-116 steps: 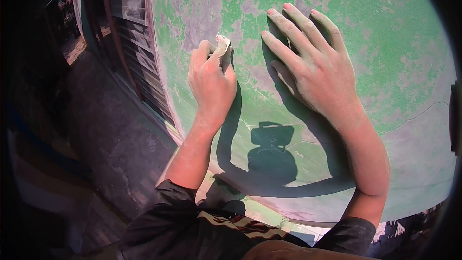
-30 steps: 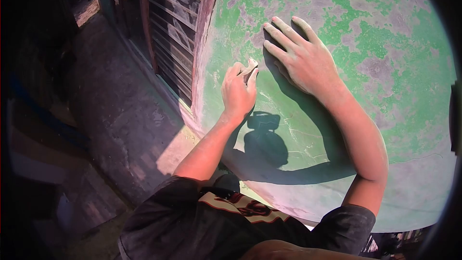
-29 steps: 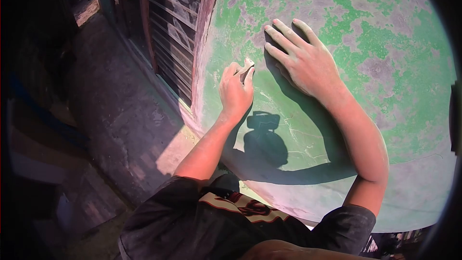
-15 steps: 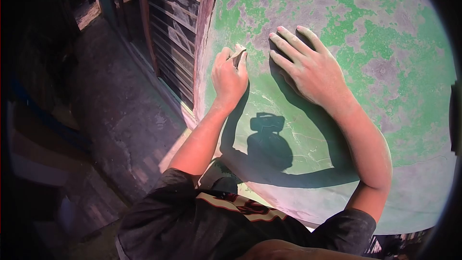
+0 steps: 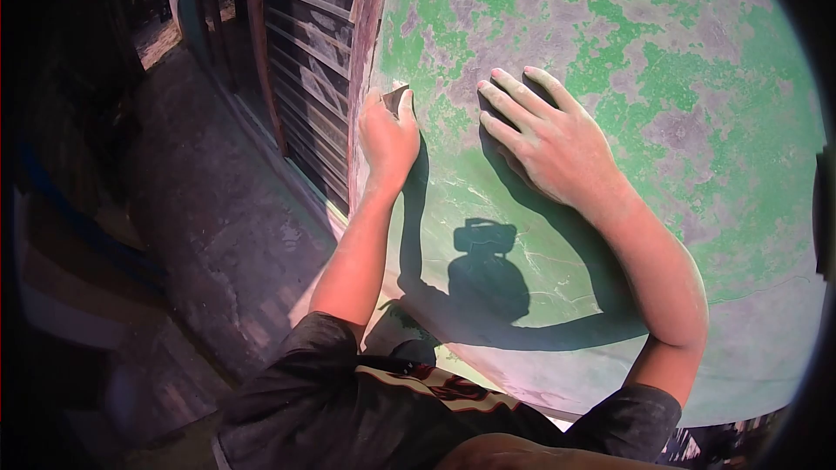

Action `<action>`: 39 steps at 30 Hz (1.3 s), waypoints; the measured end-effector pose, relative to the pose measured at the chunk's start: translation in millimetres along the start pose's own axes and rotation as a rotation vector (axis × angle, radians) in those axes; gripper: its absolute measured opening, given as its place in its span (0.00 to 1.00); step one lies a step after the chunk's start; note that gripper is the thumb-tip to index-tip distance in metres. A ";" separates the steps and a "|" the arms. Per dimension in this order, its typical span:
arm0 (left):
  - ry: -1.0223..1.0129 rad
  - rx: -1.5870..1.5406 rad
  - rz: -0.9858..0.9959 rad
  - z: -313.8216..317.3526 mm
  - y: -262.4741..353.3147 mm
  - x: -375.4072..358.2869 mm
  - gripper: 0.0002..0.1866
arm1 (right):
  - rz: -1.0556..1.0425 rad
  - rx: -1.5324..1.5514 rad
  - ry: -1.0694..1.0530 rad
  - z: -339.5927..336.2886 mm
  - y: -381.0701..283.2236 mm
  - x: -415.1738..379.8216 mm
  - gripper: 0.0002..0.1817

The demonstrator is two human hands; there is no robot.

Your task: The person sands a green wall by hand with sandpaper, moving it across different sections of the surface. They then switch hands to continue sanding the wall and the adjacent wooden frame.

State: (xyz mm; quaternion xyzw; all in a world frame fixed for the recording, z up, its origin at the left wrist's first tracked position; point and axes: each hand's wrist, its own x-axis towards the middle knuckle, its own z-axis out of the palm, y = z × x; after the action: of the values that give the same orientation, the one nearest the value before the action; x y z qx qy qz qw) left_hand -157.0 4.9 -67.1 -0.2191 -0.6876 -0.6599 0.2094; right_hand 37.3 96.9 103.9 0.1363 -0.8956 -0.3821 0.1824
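On the green wall (image 5: 662, 61), near its left edge, the left hand (image 5: 387, 135) presses a small folded piece of sandpaper (image 5: 397, 99) against the paint. The fingers (image 5: 406, 110) of this hand are closed together around the sandpaper, with the thumb on one side and the other fingers on the other side, so only the top corner of the paper shows above them. The sandpaper touches the wall just beside the brown vertical frame (image 5: 366, 52) that ends the painted surface. The right hand (image 5: 544, 144) lies flat on the wall a little to the right of the left hand, apart from it. Its fingers are spread and stretched upward to the left, and it holds nothing; the palm seems to rest on the surface. The paint of the wall is worn: bright green patches stand between grey and purple-grey bare areas, and lower down the surface is smoother and pale green with thin cracks. Both hands and forearms look dusty. The shadow (image 5: 483, 270) of the person's head and arms falls on the lower part of the wall, between the two arms. To the left of the frame there is a window with horizontal slats (image 5: 305, 43), and below it a dark concrete floor (image 5: 200, 209). At the bottom, the dark sleeves and shirt (image 5: 383, 409) of the person are visible.
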 end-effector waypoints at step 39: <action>0.067 -0.163 0.004 -8.0 10.2 -2.7 0.12 | -0.011 0.055 0.127 -4.1 -0.3 -12.9 0.14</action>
State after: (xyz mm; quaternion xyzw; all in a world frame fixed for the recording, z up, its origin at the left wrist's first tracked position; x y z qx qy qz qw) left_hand -148.9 -2.8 -60.0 -0.2146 -0.6237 -0.7203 0.2148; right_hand 50.7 99.1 103.4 0.1703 -0.8917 -0.3488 0.2330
